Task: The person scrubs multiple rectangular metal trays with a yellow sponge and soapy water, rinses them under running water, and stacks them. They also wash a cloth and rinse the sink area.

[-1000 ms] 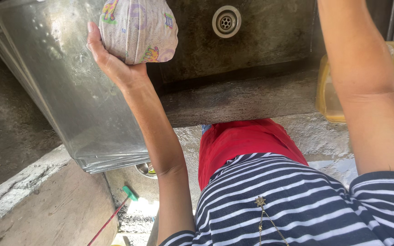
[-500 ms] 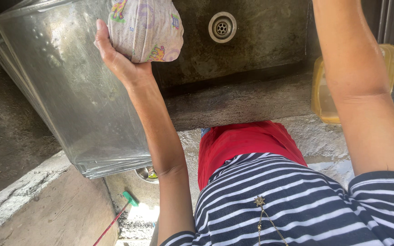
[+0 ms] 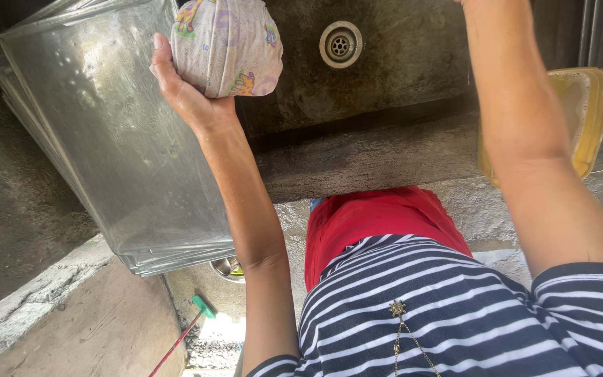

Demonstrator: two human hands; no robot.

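Pastel printed cloth, bunched into a ball (image 3: 226, 43), is sitting at the upper middle of the frame, cupped from below by the left hand (image 3: 186, 94), whose fingers are curling round its left side. One bundle; being round, it is showing no clear long axis. Beside it, at upper left, a stack of metal trays (image 3: 106, 160) is leaning, long edges running from upper left to lower centre. One sink (image 3: 413, 84), one drain (image 3: 341, 43). The right arm is reaching out of frame at top; its hand's state cannot be told.
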